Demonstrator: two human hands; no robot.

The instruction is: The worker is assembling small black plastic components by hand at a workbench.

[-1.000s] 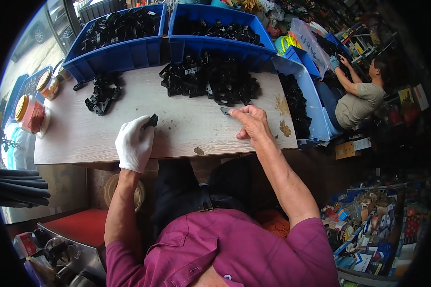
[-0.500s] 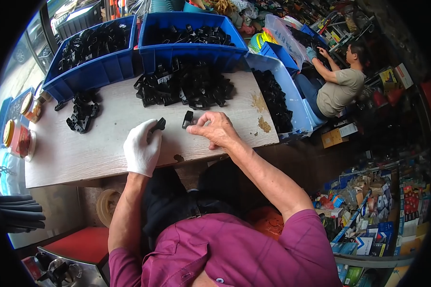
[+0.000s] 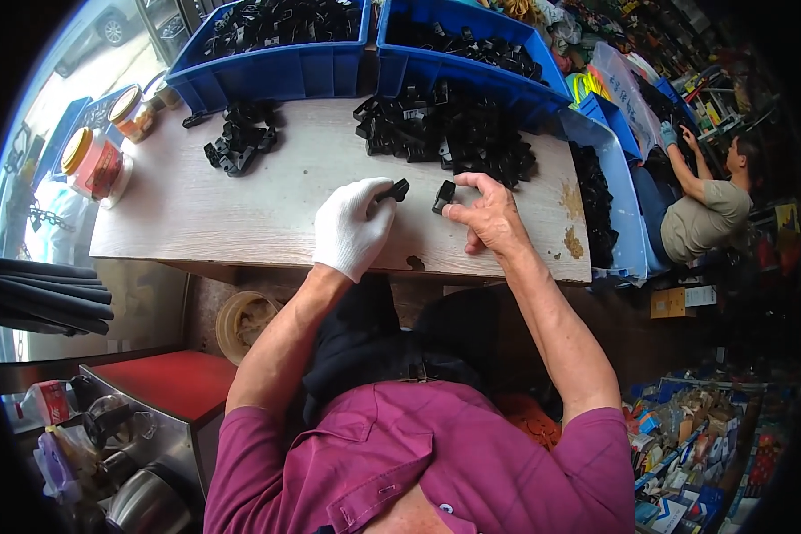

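Note:
My left hand [image 3: 354, 230], in a white knitted glove, is closed on a small black plastic part [image 3: 400, 189] that sticks out past thumb and forefinger. Just to its right, my bare right hand [image 3: 494, 218] pinches another small black plastic part [image 3: 443, 196] between thumb and index finger. A narrow gap separates the two parts above the pale table [image 3: 303, 200]. Beyond my hands lies a large heap of similar black parts [image 3: 418, 129], and a smaller pile of black parts [image 3: 240, 142] sits to the left.
Two blue bins [image 3: 285, 73] [image 3: 472, 78] of black parts stand along the far edge. A pale blue tub [image 3: 630, 222] holds more at the right. Lidded jars [image 3: 96, 165] stand at the left end. Beyond the tub, a person [image 3: 707, 209] is seated. A round bucket [image 3: 231, 325] is below the table.
My view has turned leftward, so the table and bins appear farther right and higher. Both hands keep their grip on the black parts, with about the same gap between them.

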